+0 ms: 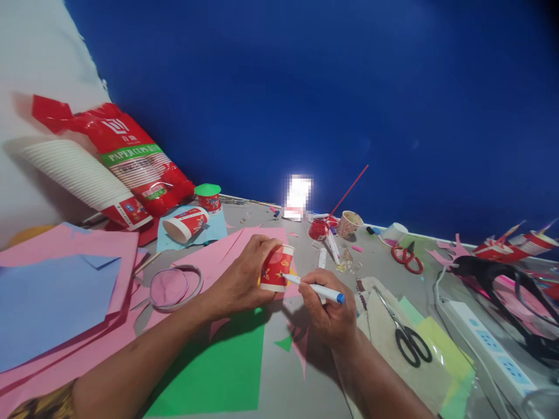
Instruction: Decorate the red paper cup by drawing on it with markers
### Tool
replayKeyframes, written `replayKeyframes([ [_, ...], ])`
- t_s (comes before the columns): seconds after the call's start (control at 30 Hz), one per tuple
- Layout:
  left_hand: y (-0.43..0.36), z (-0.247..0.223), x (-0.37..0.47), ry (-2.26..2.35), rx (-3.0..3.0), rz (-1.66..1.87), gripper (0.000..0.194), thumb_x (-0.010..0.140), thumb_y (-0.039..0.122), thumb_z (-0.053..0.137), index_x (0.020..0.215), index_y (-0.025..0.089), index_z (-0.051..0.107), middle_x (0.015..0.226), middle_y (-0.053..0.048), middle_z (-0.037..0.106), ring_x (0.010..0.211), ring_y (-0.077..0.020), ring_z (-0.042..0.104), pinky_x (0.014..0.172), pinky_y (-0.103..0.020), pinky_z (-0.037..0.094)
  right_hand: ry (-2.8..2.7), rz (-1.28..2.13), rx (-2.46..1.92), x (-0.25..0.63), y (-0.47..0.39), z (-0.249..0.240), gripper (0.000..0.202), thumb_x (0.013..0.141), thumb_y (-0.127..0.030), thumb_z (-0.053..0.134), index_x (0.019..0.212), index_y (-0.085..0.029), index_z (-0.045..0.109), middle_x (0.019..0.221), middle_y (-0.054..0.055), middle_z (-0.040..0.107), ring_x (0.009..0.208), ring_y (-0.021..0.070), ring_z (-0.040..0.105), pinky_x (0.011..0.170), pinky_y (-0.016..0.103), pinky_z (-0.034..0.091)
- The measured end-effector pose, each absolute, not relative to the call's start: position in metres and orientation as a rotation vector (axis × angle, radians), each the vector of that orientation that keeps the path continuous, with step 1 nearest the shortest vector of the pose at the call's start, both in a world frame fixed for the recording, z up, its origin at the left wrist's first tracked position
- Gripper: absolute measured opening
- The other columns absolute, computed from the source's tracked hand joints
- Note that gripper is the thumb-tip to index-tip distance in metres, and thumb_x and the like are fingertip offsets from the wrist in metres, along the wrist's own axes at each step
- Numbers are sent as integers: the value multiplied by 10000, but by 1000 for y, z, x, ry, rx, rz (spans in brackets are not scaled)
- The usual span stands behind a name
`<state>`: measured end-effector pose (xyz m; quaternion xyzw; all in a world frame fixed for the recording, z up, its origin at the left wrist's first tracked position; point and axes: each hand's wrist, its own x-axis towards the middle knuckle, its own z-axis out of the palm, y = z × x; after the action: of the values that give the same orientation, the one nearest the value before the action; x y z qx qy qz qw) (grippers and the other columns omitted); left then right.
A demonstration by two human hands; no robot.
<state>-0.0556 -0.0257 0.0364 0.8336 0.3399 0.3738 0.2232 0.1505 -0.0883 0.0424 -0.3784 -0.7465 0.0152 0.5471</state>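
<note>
A green sheet (218,366) lies nearest, below and left of the red paper cup (278,269), which serves as landmark here. The left hand (242,267) grips this cup above the table, fingers and thumb curled round its left side. Its long axis is near upright, the top leaning slightly right; gold star shapes show on its wall, with no readable lettering.

The right hand (329,308) pinches one white marker (321,290) just right of the cup. The marker slants, its tip pointing up-left at the cup wall and its blue end down-right.

Two pairs of scissors lie right of the cup: black-handled scissors (406,337), nearer, and red-handled scissors (408,258), farther off. A white power strip (489,343) is farther right than the black pair.

Beyond the cup to the left, one red-and-white cup (194,221) lies on its side, and another red cup (209,203) wears a green disc (208,190). Farther left, beside a nested cup stack (74,169), a red bag (174,177) reads "PAPER CUPS" on a green band; its smaller print is illegible.
</note>
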Motion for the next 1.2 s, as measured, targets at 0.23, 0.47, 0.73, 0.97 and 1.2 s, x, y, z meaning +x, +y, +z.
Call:
replayKeyframes([
  [0.23,-25,38,-56,937,2320,1051,770,751,347,881,1402,215,492,1321,-129,561,1265,-344,582,1089,-535,534,-1820,49,-901,153,-89,44,154,1003,-185,586,876,-211,670,716,12,722,615,151,679,587,248,522],
  [0.47,-25,39,-58,952,2316,1031,812,736,345,903,1427,232,492,1328,-127,565,1277,-353,585,1107,-550,523,-1849,103,-899,154,-90,43,181,998,-191,580,846,-204,677,697,10,708,566,136,641,550,239,494],
  [0.73,-26,41,-57,923,2328,1048,744,754,275,877,1384,242,484,1312,-126,568,1245,-331,595,1077,-528,537,-1758,34,-873,154,-87,41,136,969,-144,602,901,-227,685,732,17,731,632,176,689,612,280,541],
  [0.97,-26,41,-58,924,2304,1053,724,756,331,856,1382,227,507,1316,-130,585,1239,-341,607,1069,-549,543,-1779,30,-872,153,-87,42,135,986,-160,596,892,-221,672,740,12,730,632,160,679,603,259,522],
  [1.2,-25,41,-60,933,2289,1060,799,727,361,899,1410,233,505,1337,-129,587,1278,-351,590,1107,-556,516,-1810,125,-879,151,-91,40,177,1009,-208,579,859,-208,672,692,7,690,576,141,631,546,244,479],
])
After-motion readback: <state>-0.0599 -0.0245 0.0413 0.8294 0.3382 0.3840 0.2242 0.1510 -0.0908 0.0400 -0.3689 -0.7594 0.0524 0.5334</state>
